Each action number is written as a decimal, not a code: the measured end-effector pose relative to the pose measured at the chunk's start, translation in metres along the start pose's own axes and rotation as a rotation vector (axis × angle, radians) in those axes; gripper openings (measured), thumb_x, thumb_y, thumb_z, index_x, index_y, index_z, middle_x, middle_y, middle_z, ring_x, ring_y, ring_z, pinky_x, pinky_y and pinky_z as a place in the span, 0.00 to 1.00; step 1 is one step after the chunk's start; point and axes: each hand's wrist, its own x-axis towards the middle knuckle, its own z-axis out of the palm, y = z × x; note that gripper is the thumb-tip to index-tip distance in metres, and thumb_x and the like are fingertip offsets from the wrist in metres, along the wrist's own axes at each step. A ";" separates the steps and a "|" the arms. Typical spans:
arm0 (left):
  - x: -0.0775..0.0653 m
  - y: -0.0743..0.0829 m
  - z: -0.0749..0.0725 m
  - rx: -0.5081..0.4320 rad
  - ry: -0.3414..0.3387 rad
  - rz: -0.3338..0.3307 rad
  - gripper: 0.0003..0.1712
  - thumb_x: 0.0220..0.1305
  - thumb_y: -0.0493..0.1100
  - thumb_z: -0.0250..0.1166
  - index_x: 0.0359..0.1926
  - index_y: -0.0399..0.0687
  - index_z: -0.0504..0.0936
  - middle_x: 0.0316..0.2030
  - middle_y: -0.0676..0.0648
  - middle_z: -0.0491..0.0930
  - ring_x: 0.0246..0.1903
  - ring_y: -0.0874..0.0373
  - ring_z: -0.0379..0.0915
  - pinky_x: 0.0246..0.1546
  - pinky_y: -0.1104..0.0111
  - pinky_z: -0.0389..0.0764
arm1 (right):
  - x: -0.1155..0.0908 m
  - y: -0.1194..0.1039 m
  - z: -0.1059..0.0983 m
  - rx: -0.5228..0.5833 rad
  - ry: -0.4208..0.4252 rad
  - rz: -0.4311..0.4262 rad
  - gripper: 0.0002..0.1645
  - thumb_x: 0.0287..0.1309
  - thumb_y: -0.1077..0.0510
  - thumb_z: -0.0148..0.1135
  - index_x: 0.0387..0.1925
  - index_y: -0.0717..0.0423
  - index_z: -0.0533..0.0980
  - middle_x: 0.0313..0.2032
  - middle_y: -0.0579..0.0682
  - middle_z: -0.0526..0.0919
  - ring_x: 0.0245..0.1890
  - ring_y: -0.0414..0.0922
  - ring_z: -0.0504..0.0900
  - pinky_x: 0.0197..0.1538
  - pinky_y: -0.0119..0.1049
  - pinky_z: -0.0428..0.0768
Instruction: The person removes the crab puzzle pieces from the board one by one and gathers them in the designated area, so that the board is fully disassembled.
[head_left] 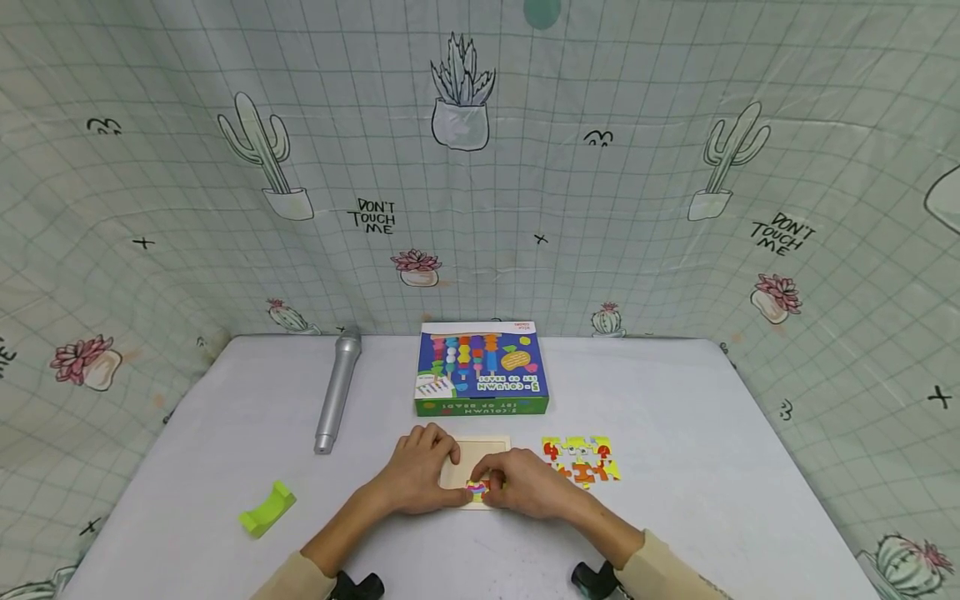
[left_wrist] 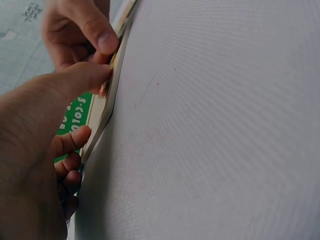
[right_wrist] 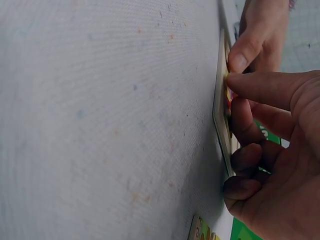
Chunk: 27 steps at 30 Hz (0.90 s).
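Note:
A shallow wooden puzzle tray [head_left: 468, 454] lies flat on the table, and colourful puzzle pieces [head_left: 477, 490] show at its near edge. My left hand [head_left: 422, 471] grips the tray's left side, its fingers along that side and its thumb reaching over the near edge to the pieces. From the right, my right hand [head_left: 528, 483] pinches a puzzle piece [right_wrist: 229, 95] between thumb and finger, low over the tray's near part. Both thumb tips come close together there. The fingers partly cover the pieces in the head view.
Several yellow and red puzzle pieces [head_left: 581, 460] lie grouped to the right of the tray. Behind it stands a blue and green bead-set box [head_left: 482, 371]. At the left are a grey tube [head_left: 339, 392] and a lime-green curved block [head_left: 268, 510]. A patterned cloth [head_left: 480, 192] hangs behind the table.

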 end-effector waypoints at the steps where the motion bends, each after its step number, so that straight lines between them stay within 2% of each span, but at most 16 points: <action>1: 0.000 0.000 0.000 -0.001 0.000 0.002 0.25 0.52 0.66 0.71 0.38 0.59 0.71 0.44 0.54 0.63 0.46 0.54 0.59 0.47 0.55 0.62 | 0.000 0.000 0.000 -0.001 0.001 0.001 0.13 0.55 0.63 0.71 0.44 0.51 0.83 0.20 0.37 0.75 0.21 0.31 0.70 0.29 0.28 0.69; 15: 0.000 -0.002 0.001 0.007 0.015 0.019 0.27 0.52 0.70 0.70 0.38 0.59 0.72 0.44 0.54 0.64 0.45 0.55 0.59 0.46 0.56 0.63 | 0.007 -0.001 0.000 -0.016 -0.011 0.094 0.09 0.56 0.58 0.71 0.38 0.49 0.79 0.19 0.39 0.74 0.19 0.34 0.70 0.27 0.29 0.66; 22: -0.001 -0.002 0.002 0.014 0.012 0.009 0.27 0.52 0.71 0.69 0.38 0.60 0.70 0.43 0.55 0.63 0.45 0.55 0.59 0.46 0.56 0.62 | 0.006 -0.004 0.000 0.049 0.010 0.136 0.02 0.59 0.60 0.66 0.34 0.51 0.80 0.20 0.39 0.74 0.20 0.35 0.69 0.25 0.29 0.65; 27: 0.000 -0.002 0.001 0.017 0.006 0.004 0.28 0.50 0.71 0.70 0.38 0.60 0.70 0.44 0.54 0.63 0.45 0.55 0.58 0.46 0.56 0.62 | 0.006 -0.005 -0.004 0.072 0.003 0.151 0.04 0.59 0.61 0.64 0.32 0.47 0.80 0.23 0.39 0.78 0.23 0.36 0.72 0.29 0.31 0.68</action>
